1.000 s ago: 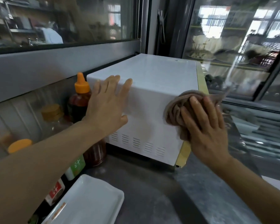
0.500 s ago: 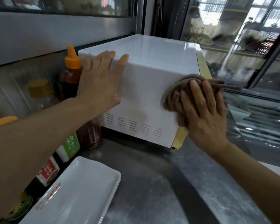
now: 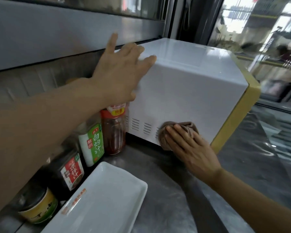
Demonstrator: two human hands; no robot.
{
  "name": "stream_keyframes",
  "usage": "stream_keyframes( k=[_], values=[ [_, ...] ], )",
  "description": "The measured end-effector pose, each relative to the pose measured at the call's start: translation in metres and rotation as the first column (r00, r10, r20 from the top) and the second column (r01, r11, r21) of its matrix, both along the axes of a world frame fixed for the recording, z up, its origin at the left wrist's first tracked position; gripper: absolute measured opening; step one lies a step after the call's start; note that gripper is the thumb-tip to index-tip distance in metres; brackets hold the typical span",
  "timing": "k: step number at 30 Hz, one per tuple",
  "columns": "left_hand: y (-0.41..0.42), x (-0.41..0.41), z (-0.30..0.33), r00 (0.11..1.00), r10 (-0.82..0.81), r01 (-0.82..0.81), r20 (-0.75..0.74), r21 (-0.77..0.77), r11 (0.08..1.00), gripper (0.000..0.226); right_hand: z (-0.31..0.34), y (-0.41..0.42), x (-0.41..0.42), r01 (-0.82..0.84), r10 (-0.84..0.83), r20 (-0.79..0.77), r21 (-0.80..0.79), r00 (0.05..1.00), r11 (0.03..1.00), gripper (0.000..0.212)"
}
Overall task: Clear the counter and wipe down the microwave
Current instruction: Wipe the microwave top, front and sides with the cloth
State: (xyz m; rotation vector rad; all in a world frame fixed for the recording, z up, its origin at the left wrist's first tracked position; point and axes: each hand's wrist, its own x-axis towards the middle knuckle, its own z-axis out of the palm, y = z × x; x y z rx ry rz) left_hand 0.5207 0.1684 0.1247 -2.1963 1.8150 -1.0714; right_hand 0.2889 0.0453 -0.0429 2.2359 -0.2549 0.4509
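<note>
A white microwave point(image 3: 188, 84) with a yellow front frame stands on the grey steel counter point(image 3: 171, 190), its side panel facing me. My right hand point(image 3: 190, 150) presses a bunched brown cloth point(image 3: 180, 130) flat against the bottom of that side panel, by the vent slots. My left hand point(image 3: 121, 73) lies at the microwave's upper back corner with the fingers spread, the index finger lifted off the surface.
Several sauce bottles and jars line the left wall: a red sauce bottle point(image 3: 113, 128), a green-labelled bottle point(image 3: 92, 143), a red-labelled bottle point(image 3: 72, 170) and a yellow jar point(image 3: 39, 206). A white rectangular plate point(image 3: 101, 202) lies at the front left. Glass panels stand behind and to the right.
My right hand has slid the cloth down the side panel from its top front edge to its bottom. My left hand has shifted up towards the back corner and raised a finger.
</note>
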Motion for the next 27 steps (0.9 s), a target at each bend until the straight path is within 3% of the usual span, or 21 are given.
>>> stream_keyframes(
  k=[6,14,19,23,27],
  values=[
    [0.002,0.001,-0.006,0.999,0.001,-0.001,-0.051,-0.003,1.0,0.1,0.004,0.026,0.098,-0.007,0.005,-0.099,-0.021,0.995,1.0,0.06],
    [-0.001,0.004,-0.009,0.991,-0.023,0.016,-0.131,-0.051,0.999,0.098,-0.003,-0.004,0.013,0.009,-0.012,-0.082,-0.041,0.997,0.999,0.059],
    [-0.003,0.004,-0.013,0.991,-0.032,0.019,-0.127,-0.103,0.995,0.097,-0.004,0.013,0.071,-0.036,0.038,-0.088,0.022,0.995,0.999,0.057],
    [-0.004,0.002,-0.015,0.992,-0.029,0.014,-0.126,-0.119,0.993,0.096,-0.014,0.022,0.11,-0.017,0.027,-0.219,0.05,0.975,0.999,0.062],
    [-0.004,0.002,-0.014,0.992,-0.017,0.003,-0.125,-0.111,0.994,0.097,-0.011,0.016,0.097,-0.017,0.026,-0.335,0.032,0.942,0.999,0.064]
  ],
)
